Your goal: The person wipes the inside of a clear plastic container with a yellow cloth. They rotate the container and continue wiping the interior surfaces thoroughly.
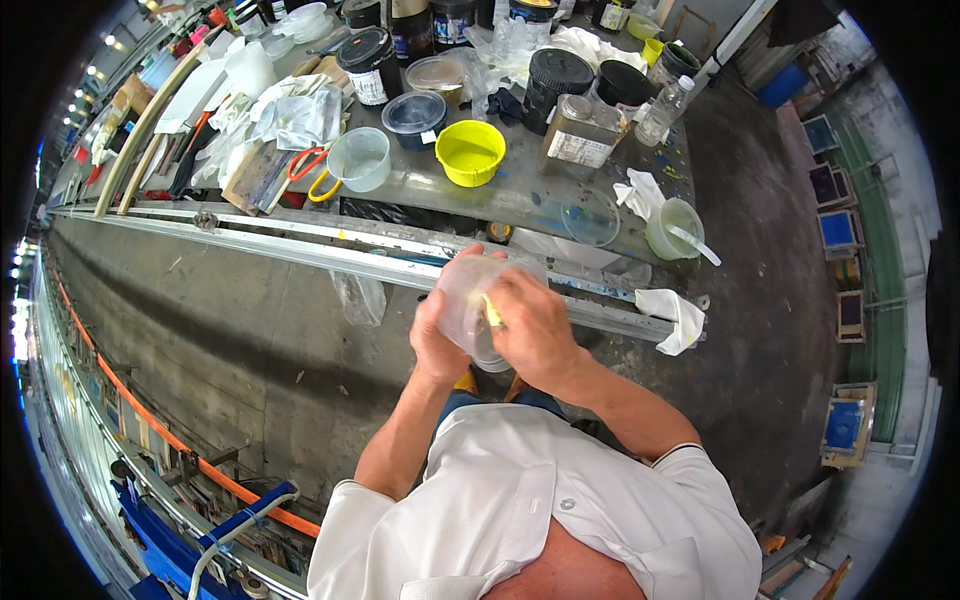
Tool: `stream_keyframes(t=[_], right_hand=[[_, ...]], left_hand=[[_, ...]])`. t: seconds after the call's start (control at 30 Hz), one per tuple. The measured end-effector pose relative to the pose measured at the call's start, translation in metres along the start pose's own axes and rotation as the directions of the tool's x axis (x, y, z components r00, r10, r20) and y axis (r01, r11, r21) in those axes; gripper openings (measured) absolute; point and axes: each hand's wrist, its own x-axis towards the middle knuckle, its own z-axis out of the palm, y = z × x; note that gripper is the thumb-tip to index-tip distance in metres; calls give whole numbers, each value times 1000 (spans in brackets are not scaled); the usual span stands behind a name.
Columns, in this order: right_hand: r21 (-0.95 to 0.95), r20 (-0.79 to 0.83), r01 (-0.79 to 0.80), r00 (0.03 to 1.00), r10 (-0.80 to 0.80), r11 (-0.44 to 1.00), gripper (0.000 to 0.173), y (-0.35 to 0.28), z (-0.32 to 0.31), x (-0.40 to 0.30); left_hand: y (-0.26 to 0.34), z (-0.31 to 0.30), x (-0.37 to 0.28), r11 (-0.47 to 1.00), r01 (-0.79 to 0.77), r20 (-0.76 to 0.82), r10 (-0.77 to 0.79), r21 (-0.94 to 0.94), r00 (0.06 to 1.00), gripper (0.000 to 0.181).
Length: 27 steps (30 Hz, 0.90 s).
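Observation:
A translucent plastic tub (459, 300) is tilted between my hands, above the floor at the bench's front edge. My left hand (439, 337) grips it from the left side, fingers around the wall. My right hand (531, 322) is at the tub's opening, closed on a small yellowish cloth or paper (493, 311). Beyond them on the bench stand a bright yellow bowl (470, 154), a clear plastic tub (360, 160) and scissors with red and yellow handles (324, 185). To the right are a clear round lid (591, 217) and a greenish tub with a white stirrer (673, 231).
Black ink tubs (556, 86), a metal can (581, 139) and a plastic bottle (666, 109) crowd the bench. A metal rail (300, 241) runs along its front, with white cloth (675, 319) over its right end. Framed screens (847, 424) lean at the right wall.

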Motion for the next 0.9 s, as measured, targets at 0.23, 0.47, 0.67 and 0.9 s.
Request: stream_keyframes(t=[0.23,0.47,0.67,0.9], right_hand=[[-103,316,-42,946,73,994,46,7,-3,10],[149,396,-55,918,-9,987,39,51,-8,-1],[721,360,-218,929,-87,658,29,62,4,-9],[633,501,-351,865,-20,689,37,44,12,4]], left_hand=[[-15,8,4,960,-220,-89,238,174,967,89],[-40,19,4,909,-297,-142,349,294,926,83],[-46,28,-7,839,-322,-148,421,439,895,77],[-31,14,-11,789,-374,-114,482,487,869,71]])
